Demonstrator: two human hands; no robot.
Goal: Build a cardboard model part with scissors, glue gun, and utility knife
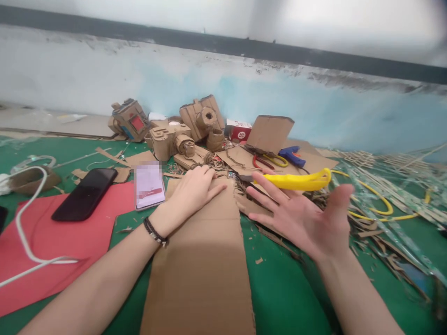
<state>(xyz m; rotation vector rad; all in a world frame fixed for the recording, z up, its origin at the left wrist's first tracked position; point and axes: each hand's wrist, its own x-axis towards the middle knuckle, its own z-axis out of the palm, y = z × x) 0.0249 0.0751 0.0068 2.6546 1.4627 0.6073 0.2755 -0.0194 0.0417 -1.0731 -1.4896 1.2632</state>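
Observation:
My left hand (195, 188) lies flat on the far part of a long brown cardboard strip (202, 270), fingers together and thumb out to the side. My right hand (296, 214) is open, palm turned up and fingers spread, to the right of the strip. Along its index finger runs a yellow-handled tool (296, 180), which looks like scissors seen edge-on. Its dark tip points left, and its looped handle end is near my thumb. The fingers are not wrapped around it, and whether it rests on the hand or behind it I cannot tell.
Several cardboard camera models (171, 139) stand by the wall. Pliers (263, 161) and a blue glue gun (292, 156) lie behind my right hand. A black phone (85, 194) rests on red paper (66, 246), near a white cable (24, 228). Cardboard scraps and thin sticks (415, 195) fill the right.

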